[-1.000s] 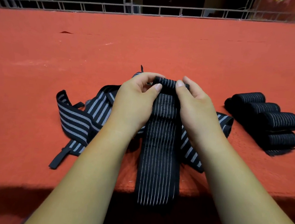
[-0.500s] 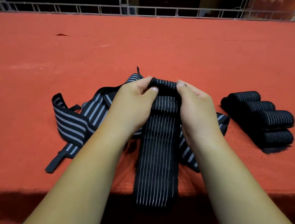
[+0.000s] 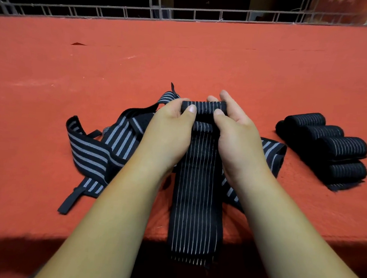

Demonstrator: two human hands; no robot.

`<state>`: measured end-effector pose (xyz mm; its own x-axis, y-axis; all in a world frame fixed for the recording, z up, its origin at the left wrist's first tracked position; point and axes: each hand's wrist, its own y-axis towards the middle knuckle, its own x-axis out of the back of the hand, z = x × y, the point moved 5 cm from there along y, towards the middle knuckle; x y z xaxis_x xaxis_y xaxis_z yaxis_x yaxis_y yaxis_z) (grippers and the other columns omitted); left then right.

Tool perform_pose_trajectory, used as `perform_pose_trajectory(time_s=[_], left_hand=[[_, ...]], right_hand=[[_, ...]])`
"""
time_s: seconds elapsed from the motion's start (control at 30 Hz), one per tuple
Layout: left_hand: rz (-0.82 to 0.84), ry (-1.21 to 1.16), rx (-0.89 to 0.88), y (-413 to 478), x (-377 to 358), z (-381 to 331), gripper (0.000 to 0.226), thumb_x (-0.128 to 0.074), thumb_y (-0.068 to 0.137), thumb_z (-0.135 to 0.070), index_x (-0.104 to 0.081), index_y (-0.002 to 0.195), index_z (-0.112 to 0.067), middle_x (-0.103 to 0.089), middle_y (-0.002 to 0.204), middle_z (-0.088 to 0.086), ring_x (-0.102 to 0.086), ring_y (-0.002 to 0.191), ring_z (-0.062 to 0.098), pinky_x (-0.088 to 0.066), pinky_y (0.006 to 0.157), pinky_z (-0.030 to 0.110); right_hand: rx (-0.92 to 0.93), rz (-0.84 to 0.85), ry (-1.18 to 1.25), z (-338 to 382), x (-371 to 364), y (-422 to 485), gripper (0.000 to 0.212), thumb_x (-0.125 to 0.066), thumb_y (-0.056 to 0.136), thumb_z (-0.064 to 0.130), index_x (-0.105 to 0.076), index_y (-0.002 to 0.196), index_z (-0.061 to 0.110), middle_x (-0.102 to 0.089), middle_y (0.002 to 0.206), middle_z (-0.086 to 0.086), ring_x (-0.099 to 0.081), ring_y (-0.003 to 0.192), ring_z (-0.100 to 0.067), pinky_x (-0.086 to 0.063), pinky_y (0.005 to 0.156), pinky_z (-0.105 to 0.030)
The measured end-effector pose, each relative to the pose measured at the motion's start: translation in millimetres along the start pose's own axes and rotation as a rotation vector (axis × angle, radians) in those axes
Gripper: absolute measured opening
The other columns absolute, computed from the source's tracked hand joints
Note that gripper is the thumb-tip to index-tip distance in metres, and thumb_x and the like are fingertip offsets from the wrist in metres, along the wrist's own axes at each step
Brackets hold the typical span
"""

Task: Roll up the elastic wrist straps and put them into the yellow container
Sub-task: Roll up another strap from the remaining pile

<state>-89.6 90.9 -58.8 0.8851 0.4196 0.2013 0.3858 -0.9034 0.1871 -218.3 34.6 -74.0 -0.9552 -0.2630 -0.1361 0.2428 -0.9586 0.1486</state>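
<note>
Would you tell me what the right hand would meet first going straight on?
Probably nothing near: beyond the right hand lies only red table, then the metal railing, though depth is unclear.

Fatter roll
The strap roll [image 3: 203, 107] is thicker at centre frame; fingers [image 3: 224, 96] of the right grip [image 3: 240, 139] now straighten behind it.

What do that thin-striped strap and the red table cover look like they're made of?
Thin-striped strap: looks like woven elastic fabric, matt black with fine pale lines; it rolls softly and hangs limply over the near edge. Red table cover: probably felt or a similar napped cloth, matt, with a fuzzy surface and faint creases.
</note>
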Motion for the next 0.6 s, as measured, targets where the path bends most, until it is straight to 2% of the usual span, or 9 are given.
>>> perform_pose_trajectory(time_s=[0.07,0.13,0.2,0.27,0.33,0.4,0.47,0.6], left_hand=[[-0.04,-0.047,0.005,2.9,0.0,2.2,0.036,-0.054,0.098,-0.044,-0.072,0.126,-0.03,-0.081,0.116,-0.003,-0.077,0.111,0.023,-0.057,0.105,0.058],[-0.063,-0.104,0.003,5.3,0.0,5.6,0.025,-0.055,0.105,-0.032,-0.07,0.124,-0.03,-0.081,0.114,-0.002,-0.078,0.108,0.021,-0.059,0.103,0.057],[-0.084,-0.176,0.016,6.7,1.6,9.2,0.023,-0.055,0.107,-0.024,-0.071,0.124,-0.025,-0.081,0.113,0.003,-0.079,0.107,0.024,-0.06,0.102,0.058],[-0.104,-0.238,0.017,7.3,4.6,10.6,0.023,-0.057,0.104,-0.025,-0.072,0.12,-0.021,-0.081,0.113,0.01,-0.079,0.108,0.032,-0.06,0.102,0.06],[-0.109,-0.287,0.018,7.8,6.9,10.5,0.019,-0.056,0.106,-0.02,-0.072,0.117,-0.018,-0.08,0.114,0.015,-0.077,0.11,0.037,-0.059,0.102,0.063],[-0.095,-0.324,0.022,7.6,7.7,10.2,0.017,-0.055,0.11,-0.014,-0.07,0.118,-0.013,-0.079,0.115,0.017,-0.077,0.112,0.037,-0.059,0.103,0.062],[-0.086,-0.343,0.031,7.0,7.1,9.7,0.016,-0.055,0.111,-0.012,-0.068,0.12,-0.011,-0.08,0.115,0.015,-0.077,0.112,0.034,-0.059,0.103,0.061],[-0.078,-0.346,0.025,6.2,4.6,7.5,0.022,-0.057,0.105,-0.019,-0.068,0.123,-0.011,-0.08,0.116,0.014,-0.077,0.114,0.034,-0.058,0.105,0.06]], right_hand=[[-0.001,0.011,0.016,-2.4,-0.6,1.6,0.059,-0.052,0.106,0.018,-0.046,0.164,0.028,-0.061,0.154,0.015,-0.062,0.138,-0.008,-0.046,0.122,-0.043],[-0.011,0.025,-0.007,-2.2,-1.2,2.5,0.061,-0.054,0.107,0.021,-0.043,0.166,0.029,-0.058,0.158,0.013,-0.059,0.14,-0.008,-0.045,0.123,-0.042],[-0.03,0.041,-0.111,-1.1,-3.0,0.8,0.069,-0.063,0.101,0.035,-0.04,0.166,0.03,-0.057,0.159,0.01,-0.059,0.14,-0.009,-0.046,0.121,-0.043],[-0.07,0.062,-0.178,-3.5,-4.8,-2.0,0.073,-0.072,0.091,0.048,-0.051,0.158,0.029,-0.069,0.145,0.006,-0.069,0.128,-0.012,-0.053,0.113,-0.048],[-0.13,0.103,-0.163,-4.7,-4.8,-5.6,0.049,-0.073,0.095,0.045,-0.068,0.138,0.021,-0.081,0.119,0.002,-0.079,0.106,-0.016,-0.061,0.102,-0.052],[-0.18,0.148,-0.128,-4.9,-4.4,-9.7,0.029,-0.07,0.103,0.038,-0.077,0.12,0.016,-0.084,0.106,-0.002,-0.082,0.097,-0.02,-0.063,0.098,-0.053],[-0.193,0.165,-0.139,-2.1,-3.0,-13.5,0.027,-0.071,0.103,0.038,-0.08,0.114,0.014,-0.084,0.102,-0.003,-0.082,0.096,-0.022,-0.063,0.098,-0.053],[-0.216,0.195,-0.127,1.5,-6.6,-17.9,0.032,-0.075,0.1,0.043,-0.082,0.114,0.015,-0.084,0.103,-0.003,-0.082,0.096,-0.022,-0.063,0.098,-0.05]])
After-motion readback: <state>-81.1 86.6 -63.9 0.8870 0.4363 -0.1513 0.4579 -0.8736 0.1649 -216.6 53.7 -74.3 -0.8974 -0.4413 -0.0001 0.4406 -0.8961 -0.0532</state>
